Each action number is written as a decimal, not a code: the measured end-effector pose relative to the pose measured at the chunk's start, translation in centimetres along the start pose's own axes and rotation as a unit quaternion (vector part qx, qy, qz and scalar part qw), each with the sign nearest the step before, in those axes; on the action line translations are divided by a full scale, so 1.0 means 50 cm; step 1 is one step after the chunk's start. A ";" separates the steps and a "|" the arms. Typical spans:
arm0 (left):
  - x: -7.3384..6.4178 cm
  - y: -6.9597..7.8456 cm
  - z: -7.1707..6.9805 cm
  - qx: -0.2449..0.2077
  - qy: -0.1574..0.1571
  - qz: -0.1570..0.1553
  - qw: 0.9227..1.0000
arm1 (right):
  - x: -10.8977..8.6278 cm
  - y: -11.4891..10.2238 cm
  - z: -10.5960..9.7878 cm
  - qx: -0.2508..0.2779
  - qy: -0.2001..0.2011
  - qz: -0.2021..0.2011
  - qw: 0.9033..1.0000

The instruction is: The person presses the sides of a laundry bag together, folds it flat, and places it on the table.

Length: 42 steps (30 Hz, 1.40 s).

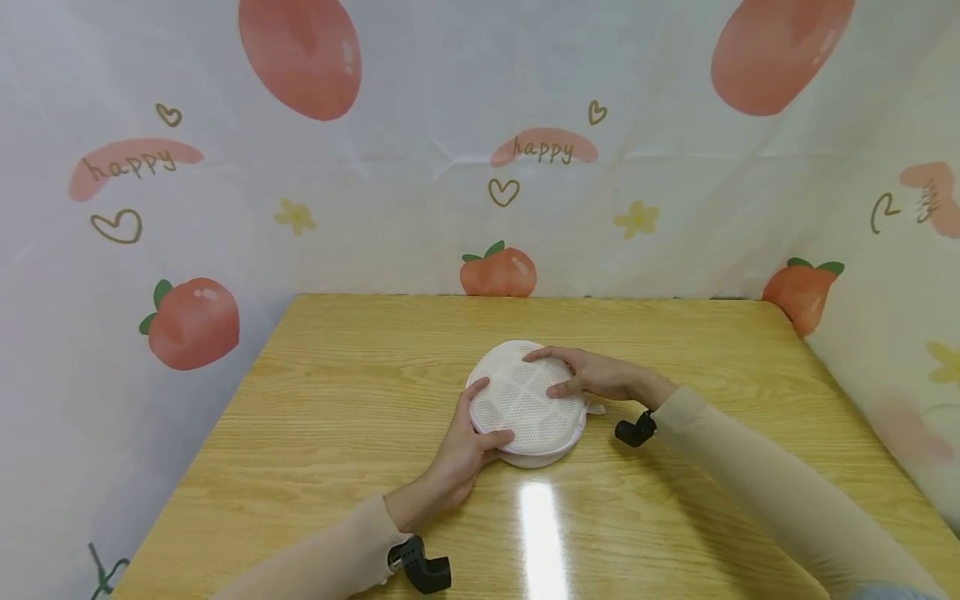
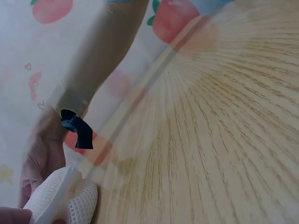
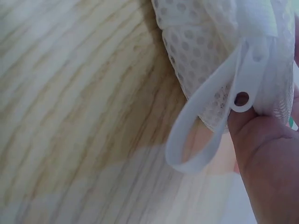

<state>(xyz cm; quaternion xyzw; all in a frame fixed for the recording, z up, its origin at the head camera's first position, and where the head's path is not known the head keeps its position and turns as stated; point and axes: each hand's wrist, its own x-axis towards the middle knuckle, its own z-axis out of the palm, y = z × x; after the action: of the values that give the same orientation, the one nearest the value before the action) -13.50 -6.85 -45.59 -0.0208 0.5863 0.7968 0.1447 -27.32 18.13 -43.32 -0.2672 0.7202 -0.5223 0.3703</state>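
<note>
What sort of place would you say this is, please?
Probably a small tabletop recording set-up: a wood-grain table has a fruit-printed backdrop behind it and along its sides, and a black device sits at each of the person's wrists.

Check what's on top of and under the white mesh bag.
On top: parts of the left hand and right hand. Around the white mesh bag, wood tabletop shows; whatever lies directly beneath is covered.

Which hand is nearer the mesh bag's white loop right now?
Right: the right hand is on the mesh bag just beside the loop; the left hand grips the opposite side.
</note>
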 end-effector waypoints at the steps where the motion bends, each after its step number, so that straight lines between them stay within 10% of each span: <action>1: 0.001 0.000 0.000 0.003 -0.001 -0.001 1.000 | -0.001 -0.001 0.000 0.000 0.000 0.000 1.000; 13: -0.006 0.001 0.001 0.045 0.010 -0.007 0.999 | -0.031 -0.032 0.002 -0.169 0.049 -0.005 0.984; 23: -0.009 0.003 0.006 0.149 0.049 0.042 0.987 | -0.033 -0.021 0.025 -0.199 0.079 -0.026 0.977; 34: 0.005 0.032 -0.022 0.348 0.051 0.120 0.928 | -0.035 -0.038 0.027 -0.251 0.094 -0.058 0.962; 42: 0.028 0.062 -0.027 0.468 0.014 0.199 0.861 | -0.051 -0.046 0.024 -0.237 0.103 -0.072 0.963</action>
<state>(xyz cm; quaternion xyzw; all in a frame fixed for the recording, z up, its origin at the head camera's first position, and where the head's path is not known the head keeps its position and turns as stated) -15.82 -8.66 -43.40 0.1549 0.8841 0.4397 -0.0323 -24.88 18.72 -40.69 -0.3429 0.8367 -0.3864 0.1817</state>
